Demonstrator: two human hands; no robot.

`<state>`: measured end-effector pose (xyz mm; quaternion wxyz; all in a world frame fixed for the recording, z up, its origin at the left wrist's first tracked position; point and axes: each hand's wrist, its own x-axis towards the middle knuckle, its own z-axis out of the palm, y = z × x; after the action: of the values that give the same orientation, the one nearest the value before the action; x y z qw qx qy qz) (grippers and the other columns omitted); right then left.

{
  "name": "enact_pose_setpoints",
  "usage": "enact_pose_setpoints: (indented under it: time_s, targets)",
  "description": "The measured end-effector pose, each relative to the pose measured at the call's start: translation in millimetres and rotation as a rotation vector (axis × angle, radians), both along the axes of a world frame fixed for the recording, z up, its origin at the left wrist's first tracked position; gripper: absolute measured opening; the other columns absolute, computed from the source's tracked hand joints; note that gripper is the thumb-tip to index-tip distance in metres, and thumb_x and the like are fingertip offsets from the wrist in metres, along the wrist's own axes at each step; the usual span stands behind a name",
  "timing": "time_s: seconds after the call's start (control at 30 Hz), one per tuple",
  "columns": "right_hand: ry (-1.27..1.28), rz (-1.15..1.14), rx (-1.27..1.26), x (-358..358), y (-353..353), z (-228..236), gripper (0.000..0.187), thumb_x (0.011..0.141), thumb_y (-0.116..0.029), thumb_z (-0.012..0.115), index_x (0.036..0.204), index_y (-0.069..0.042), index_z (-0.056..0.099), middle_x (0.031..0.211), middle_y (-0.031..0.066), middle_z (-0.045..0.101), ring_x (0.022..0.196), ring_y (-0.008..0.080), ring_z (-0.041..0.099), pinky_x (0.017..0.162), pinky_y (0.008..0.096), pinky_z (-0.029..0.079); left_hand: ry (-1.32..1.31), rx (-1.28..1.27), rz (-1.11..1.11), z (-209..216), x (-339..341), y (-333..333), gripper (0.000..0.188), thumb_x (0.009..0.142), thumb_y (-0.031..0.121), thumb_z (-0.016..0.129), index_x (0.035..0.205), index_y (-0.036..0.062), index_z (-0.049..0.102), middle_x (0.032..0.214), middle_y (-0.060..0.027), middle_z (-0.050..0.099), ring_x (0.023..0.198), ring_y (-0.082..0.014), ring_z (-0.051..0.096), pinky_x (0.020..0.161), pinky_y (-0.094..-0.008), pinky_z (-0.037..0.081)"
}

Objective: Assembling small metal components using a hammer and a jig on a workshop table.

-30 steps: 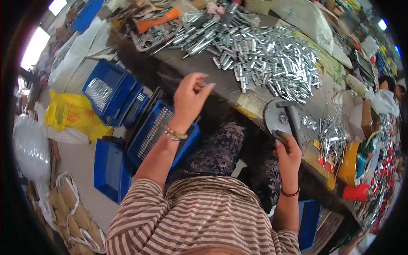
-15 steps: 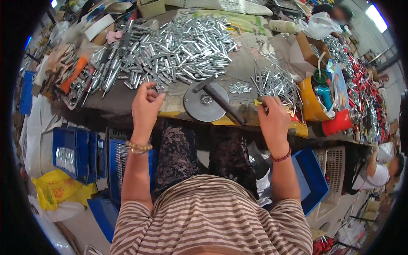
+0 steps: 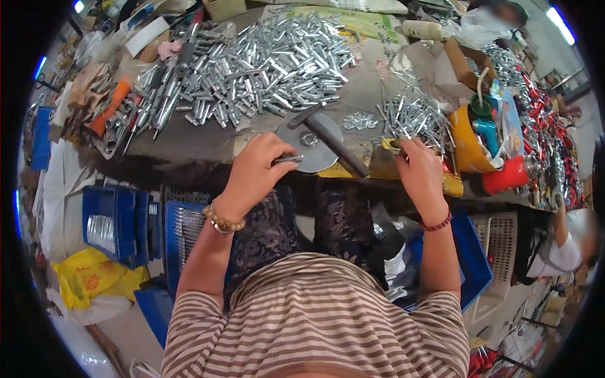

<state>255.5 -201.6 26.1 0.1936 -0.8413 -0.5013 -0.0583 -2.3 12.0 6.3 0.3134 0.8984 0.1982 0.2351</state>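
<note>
My left hand [image 3: 259, 165] is closed in a pinch on a small silvery metal piece [image 3: 290, 159], just at the near left edge of a round grey metal disc [image 3: 291, 137]. Across the disc lies a hammer [image 3: 334, 146], its head at the far side and its dark handle slanting toward me on the right. My right hand [image 3: 421, 175] has its fingers bent together at the bench edge, near the thin rods; what they hold is too small to make out. Beyond my left hand spreads a large heap of short metal tubes [image 3: 277, 69].
Small metal parts [image 3: 360, 121] lie right of the disc, beside a pile of thin metal rods [image 3: 413, 116]. A yellow container [image 3: 467, 142] and a red bottle [image 3: 504, 176] stand at right. Blue bins [image 3: 108, 223] sit below the bench. Another person [image 3: 561, 252] is at far right.
My left hand has come from the near edge of the tube heap rightward and toward me, to the disc, with the small metal piece in its fingers. My right hand stays about where it was.
</note>
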Motion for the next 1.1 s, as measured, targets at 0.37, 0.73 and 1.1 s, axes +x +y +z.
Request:
enact_pose_setpoints:
  time_s: [0.37,0.73,1.1]
  targets:
    - [0.052,0.418,0.255,-66.9,53.7,-9.9,0.015,0.078,-0.001,0.072,0.091,-0.007,0.068,0.091,0.0087,0.061,0.089,0.0324,0.064,0.077,0.0444,0.052,-0.017,-0.122,0.055,-3.4,0.8,-5.9,0.016,0.085,0.008,0.077,0.100,0.0042,0.074,0.097,-0.0072,0.062,0.089,-0.0225,0.061,0.075,-0.0332,0.049]
    - [0.019,0.462,0.236,-71.9,59.2,-9.8,0.015,0.076,-0.001,0.071,0.089,-0.007,0.068,0.091,0.0076,0.060,0.090,0.0297,0.064,0.079,0.0430,0.049,-0.048,-0.034,0.073,-8.9,0.7,-4.3,0.015,0.085,0.007,0.077,0.100,0.0042,0.074,0.094,-0.0067,0.062,0.087,-0.0221,0.062,0.074,-0.0321,0.049]
    - [-0.037,0.491,0.211,-70.9,63.9,-10.4,0.015,0.076,0.000,0.066,0.088,-0.009,0.069,0.086,0.0052,0.059,0.087,0.0272,0.063,0.077,0.0402,0.045,-0.042,-0.204,0.101,-4.9,0.6,-8.1,0.014,0.085,0.004,0.077,0.099,0.0032,0.075,0.093,-0.0053,0.062,0.084,-0.0184,0.061,0.074,-0.0304,0.048]
